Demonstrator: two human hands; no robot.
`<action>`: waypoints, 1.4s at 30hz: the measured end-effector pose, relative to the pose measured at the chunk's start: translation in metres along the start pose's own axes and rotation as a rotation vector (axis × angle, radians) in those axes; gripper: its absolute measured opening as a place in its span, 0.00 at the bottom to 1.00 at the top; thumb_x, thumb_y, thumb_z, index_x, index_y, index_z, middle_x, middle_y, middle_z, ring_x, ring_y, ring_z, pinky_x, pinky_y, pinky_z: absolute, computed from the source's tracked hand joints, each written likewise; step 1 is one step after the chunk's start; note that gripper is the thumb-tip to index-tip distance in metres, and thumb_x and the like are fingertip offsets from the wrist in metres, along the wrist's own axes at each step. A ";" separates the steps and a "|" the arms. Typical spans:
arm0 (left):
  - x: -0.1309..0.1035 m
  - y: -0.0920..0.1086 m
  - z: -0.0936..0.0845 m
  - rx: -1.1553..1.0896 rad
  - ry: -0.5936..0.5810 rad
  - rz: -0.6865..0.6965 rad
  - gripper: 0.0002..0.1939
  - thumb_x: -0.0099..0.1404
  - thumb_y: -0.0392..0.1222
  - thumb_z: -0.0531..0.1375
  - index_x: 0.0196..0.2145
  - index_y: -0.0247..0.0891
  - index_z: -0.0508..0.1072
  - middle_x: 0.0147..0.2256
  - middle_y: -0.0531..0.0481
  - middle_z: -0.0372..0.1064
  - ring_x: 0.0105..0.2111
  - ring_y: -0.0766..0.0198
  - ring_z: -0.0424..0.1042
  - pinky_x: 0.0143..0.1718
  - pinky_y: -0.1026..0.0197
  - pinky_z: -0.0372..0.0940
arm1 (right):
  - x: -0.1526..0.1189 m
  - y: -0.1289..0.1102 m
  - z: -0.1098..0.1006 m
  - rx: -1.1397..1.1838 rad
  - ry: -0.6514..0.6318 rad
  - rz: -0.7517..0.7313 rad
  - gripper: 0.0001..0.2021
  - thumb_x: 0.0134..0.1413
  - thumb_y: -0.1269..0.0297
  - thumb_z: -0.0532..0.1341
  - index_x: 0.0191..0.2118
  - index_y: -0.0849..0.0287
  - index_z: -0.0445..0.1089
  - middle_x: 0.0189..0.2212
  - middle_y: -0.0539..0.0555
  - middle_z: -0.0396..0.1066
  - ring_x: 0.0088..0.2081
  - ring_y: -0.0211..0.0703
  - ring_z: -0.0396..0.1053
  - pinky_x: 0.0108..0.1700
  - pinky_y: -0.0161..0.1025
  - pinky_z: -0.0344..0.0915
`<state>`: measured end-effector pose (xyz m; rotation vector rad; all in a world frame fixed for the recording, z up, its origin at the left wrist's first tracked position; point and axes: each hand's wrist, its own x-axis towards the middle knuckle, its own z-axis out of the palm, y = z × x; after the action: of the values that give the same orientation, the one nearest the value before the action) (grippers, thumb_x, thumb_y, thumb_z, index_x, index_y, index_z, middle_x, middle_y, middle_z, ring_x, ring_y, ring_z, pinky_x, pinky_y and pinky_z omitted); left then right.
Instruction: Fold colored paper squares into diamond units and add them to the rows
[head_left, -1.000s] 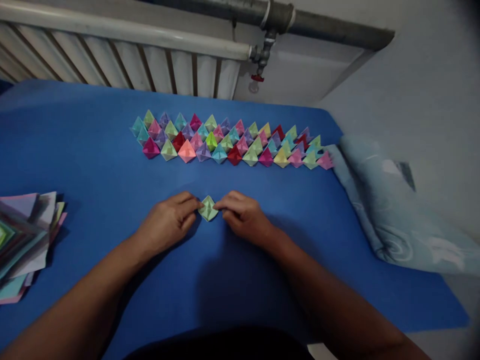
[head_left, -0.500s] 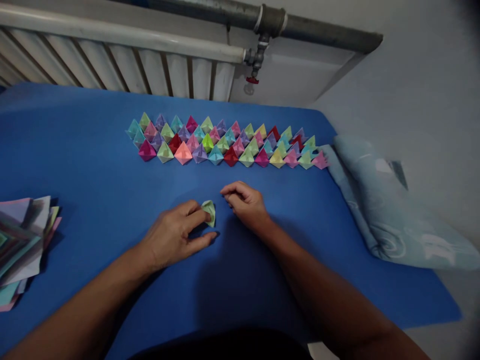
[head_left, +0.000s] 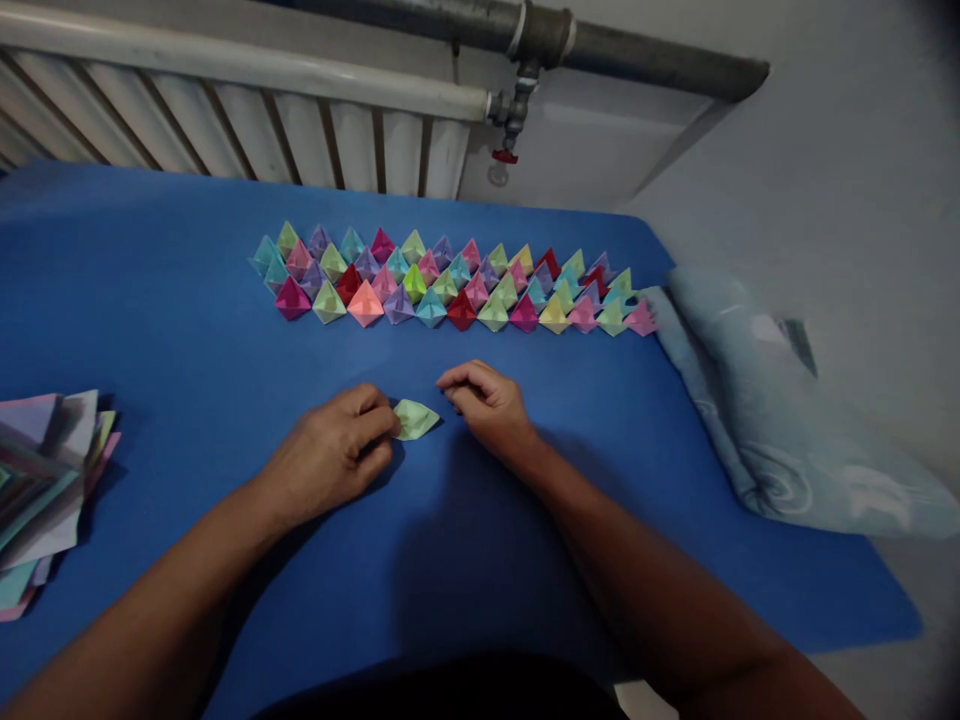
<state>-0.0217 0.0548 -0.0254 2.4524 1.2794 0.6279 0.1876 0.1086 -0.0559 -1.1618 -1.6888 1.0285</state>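
Observation:
A pale green folded paper boat (head_left: 417, 420) is low over the blue surface, its pointed end turned to the right. My left hand (head_left: 334, 445) pinches the boat's left end between thumb and fingers, which hide that end. Just right of the boat, apart from it, my right hand (head_left: 491, 405) is loosely closed with the fingers curled in; nothing shows in it. Beyond both hands stand several rows of small folded paper boats (head_left: 461, 310) in pink, red, green, blue, purple and yellow.
A stack of coloured paper sheets (head_left: 71, 500) lies at the left on the blue tabletop (head_left: 187, 330). On the right is a folded light blue patterned cloth (head_left: 787, 440) against the wall. A white radiator (head_left: 285, 140) and a grey pipe (head_left: 645, 65) run along the back.
The green boat has turned from standing on end to lying sideways. My left hand has drawn back slightly left, its fingers closing on the boat's end. My right hand has barely moved.

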 end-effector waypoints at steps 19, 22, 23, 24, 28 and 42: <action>0.000 -0.005 0.001 0.085 -0.081 -0.457 0.14 0.58 0.48 0.60 0.40 0.39 0.70 0.37 0.46 0.72 0.28 0.59 0.70 0.26 0.59 0.62 | 0.010 -0.010 0.004 -0.244 -0.391 -0.061 0.32 0.47 0.78 0.53 0.60 0.52 0.63 0.41 0.48 0.75 0.28 0.33 0.66 0.37 0.33 0.63; 0.000 -0.007 0.001 0.094 -0.050 -0.484 0.12 0.61 0.43 0.56 0.42 0.37 0.70 0.37 0.45 0.72 0.30 0.58 0.71 0.29 0.58 0.63 | 0.009 -0.009 0.004 -0.196 -0.362 -0.014 0.29 0.47 0.77 0.53 0.57 0.56 0.65 0.33 0.46 0.72 0.21 0.29 0.59 0.28 0.30 0.60; 0.001 -0.008 0.001 0.093 -0.050 -0.496 0.12 0.62 0.43 0.55 0.42 0.37 0.70 0.37 0.45 0.72 0.31 0.58 0.71 0.30 0.58 0.64 | 0.009 -0.009 0.004 -0.192 -0.345 -0.014 0.28 0.47 0.77 0.53 0.56 0.57 0.66 0.34 0.47 0.72 0.20 0.29 0.58 0.28 0.30 0.59; 0.001 -0.009 0.001 0.088 -0.054 -0.503 0.12 0.63 0.43 0.55 0.43 0.36 0.70 0.37 0.44 0.72 0.31 0.57 0.72 0.31 0.57 0.64 | 0.008 -0.009 0.003 -0.196 -0.332 -0.023 0.28 0.47 0.77 0.53 0.56 0.57 0.66 0.36 0.48 0.72 0.20 0.28 0.57 0.28 0.30 0.59; 0.001 -0.011 0.003 0.076 -0.038 -0.514 0.14 0.64 0.46 0.55 0.43 0.36 0.70 0.37 0.43 0.72 0.33 0.55 0.73 0.33 0.55 0.66 | 0.005 -0.008 0.004 -0.170 -0.387 -0.047 0.29 0.46 0.78 0.53 0.56 0.54 0.65 0.33 0.46 0.73 0.23 0.30 0.61 0.32 0.31 0.61; 0.005 -0.008 -0.009 -0.171 -0.105 -0.529 0.11 0.58 0.48 0.58 0.33 0.39 0.71 0.24 0.53 0.70 0.22 0.66 0.67 0.23 0.63 0.60 | 0.005 -0.014 0.012 -0.183 -0.274 0.004 0.11 0.47 0.71 0.63 0.40 0.57 0.73 0.32 0.48 0.69 0.24 0.30 0.59 0.31 0.31 0.60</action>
<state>-0.0291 0.0642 -0.0204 1.8674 1.6599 0.4349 0.1709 0.1076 -0.0461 -1.1813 -2.0311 1.0932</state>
